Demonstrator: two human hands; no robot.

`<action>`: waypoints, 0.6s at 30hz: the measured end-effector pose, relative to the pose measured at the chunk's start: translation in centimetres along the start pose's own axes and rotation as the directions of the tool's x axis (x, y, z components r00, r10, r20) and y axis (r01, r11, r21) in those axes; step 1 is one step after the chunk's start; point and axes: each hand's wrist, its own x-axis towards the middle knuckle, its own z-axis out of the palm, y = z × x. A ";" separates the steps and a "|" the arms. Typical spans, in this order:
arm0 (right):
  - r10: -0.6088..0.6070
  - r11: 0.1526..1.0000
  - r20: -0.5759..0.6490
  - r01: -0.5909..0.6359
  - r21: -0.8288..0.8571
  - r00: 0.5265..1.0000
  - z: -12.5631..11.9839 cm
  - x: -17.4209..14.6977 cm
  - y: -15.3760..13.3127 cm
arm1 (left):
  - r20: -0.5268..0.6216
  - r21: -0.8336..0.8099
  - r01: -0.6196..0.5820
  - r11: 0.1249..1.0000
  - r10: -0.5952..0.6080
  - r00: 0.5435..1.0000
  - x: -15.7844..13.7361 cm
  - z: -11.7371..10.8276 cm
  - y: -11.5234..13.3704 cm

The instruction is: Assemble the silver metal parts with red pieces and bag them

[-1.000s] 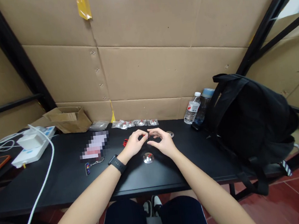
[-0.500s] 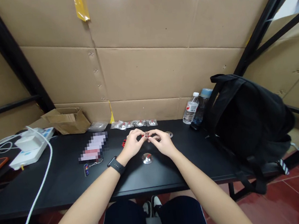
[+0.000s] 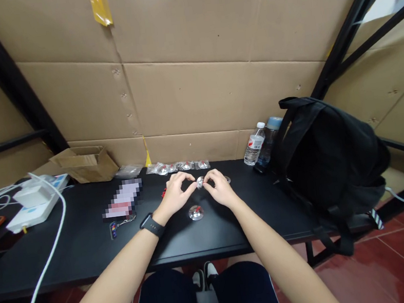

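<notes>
A small shiny silver disc [image 3: 200,183] is held above the black table between my two hands. My left hand [image 3: 178,192], with a dark watch on the wrist, has its thumb and index finger at the disc's left edge. My right hand [image 3: 219,187] pinches the opposite edge with thumb and index finger. Just below them, a round silver metal piece with a red mark [image 3: 196,213] lies on the table. Red pieces [image 3: 163,192] peek out beside my left hand. A ring-shaped item [image 3: 228,179] is partly hidden behind my right hand.
Several bagged silver pieces [image 3: 186,165] line the back of the table [image 3: 262,222]. To the left are a phone [image 3: 124,198], a keychain [image 3: 113,229], a power strip [image 3: 42,210] and a paper bag [image 3: 88,165]. Bottles [image 3: 255,146] and a black backpack [image 3: 329,155] stand right.
The item between my fingers has turned, so its silver round face now shows. My fingertips have spread slightly apart around it. The view has shifted a little.
</notes>
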 end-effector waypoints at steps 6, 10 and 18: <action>0.006 0.997 0.075 -0.011 0.074 0.997 -0.4 -0.1 -0.3 | 0.159 0.124 -0.052 0.991 0.032 0.987 -0.6 1.0 -0.2; 0.000 0.992 0.069 -0.009 0.128 0.998 -0.8 0.0 -0.7 | 0.230 0.139 -0.011 0.990 -0.022 0.973 -0.6 1.2 -0.7; 0.056 0.998 0.086 -0.059 0.028 0.995 -1.0 0.0 0.5 | 0.186 0.218 0.016 0.976 -0.057 0.981 0.0 -0.4 -2.2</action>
